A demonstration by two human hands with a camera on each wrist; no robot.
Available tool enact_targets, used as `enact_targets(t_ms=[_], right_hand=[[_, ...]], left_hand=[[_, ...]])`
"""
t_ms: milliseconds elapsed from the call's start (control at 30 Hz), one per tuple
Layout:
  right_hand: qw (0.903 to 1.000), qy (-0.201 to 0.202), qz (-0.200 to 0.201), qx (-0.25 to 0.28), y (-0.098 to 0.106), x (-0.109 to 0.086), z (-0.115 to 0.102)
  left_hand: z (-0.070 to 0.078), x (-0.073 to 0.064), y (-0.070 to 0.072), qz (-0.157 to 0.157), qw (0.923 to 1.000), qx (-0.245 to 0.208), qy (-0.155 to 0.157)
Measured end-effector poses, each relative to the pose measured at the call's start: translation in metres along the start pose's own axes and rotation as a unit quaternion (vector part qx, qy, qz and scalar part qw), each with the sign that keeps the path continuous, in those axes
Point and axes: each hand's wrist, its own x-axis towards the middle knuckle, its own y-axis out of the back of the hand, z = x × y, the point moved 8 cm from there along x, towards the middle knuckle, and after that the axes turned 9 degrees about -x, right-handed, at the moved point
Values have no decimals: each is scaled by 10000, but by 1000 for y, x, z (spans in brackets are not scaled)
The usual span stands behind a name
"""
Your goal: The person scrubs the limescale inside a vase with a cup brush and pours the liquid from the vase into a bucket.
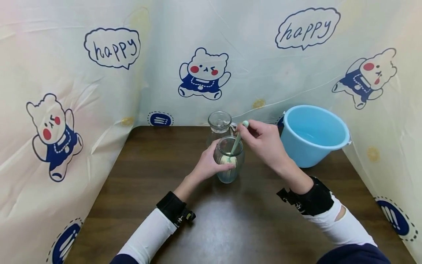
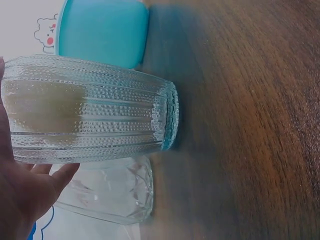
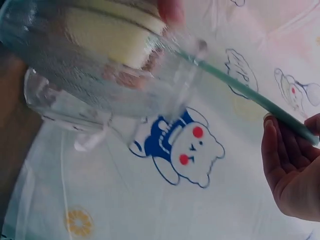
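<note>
While the left hand (image 1: 210, 162) grips a ribbed glass jar (image 2: 125, 112) round its side, thumb across the front, the right hand (image 1: 266, 143) pinches the upper end of a green handle (image 3: 250, 94), whose pale sponge head (image 3: 107, 40) sits inside the jar. Jar is over the far half of the counter (image 1: 158, 165); base contact unconfirmed. Risks, as judged: smooth glass could slip from the left hand if wet (wetness not determinable); a sideways pull on the handle could tip the jar, since the sponge head looks fairly wide for the neck and may jam. Knocking the second glass vessel (image 2: 115, 195), close behind with a white ribbon (image 3: 92, 137), could chip either. Blue bucket (image 1: 301, 154) stands just beyond the right hand, limiting rightward swing; printed cloth (image 1: 254, 22) backs the counter.
</note>
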Motion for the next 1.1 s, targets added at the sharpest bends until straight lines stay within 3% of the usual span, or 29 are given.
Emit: enact_targets(t_ms=[133, 200, 467, 700, 800, 933, 1100], right_hand=[[9994, 140, -295, 95, -9, -6, -15], [9993, 165, -323, 34, -13, -8, -11], [9998, 88, 106, -148, -3, 0, 4], [9998, 73, -161, 7, -10, -5, -10], [9999, 154, 5, -57, -4, -1, -15], [9993, -72, 360, -24, 8, 10, -2], [9996, -200, 183, 97, 5, 9, -4]], left_hand=[[-2, 3, 0, 26, 10000, 56, 30], [-3, 4, -1, 26, 10000, 71, 40], [-4, 4, -2, 15, 10000, -1, 56], [-6, 2, -2, 2, 10000, -27, 70], [-5, 2, -1, 4, 10000, 0, 56], [-3, 3, 0, 9, 10000, -46, 10], [-4, 3, 1, 47, 9999, -91, -4]])
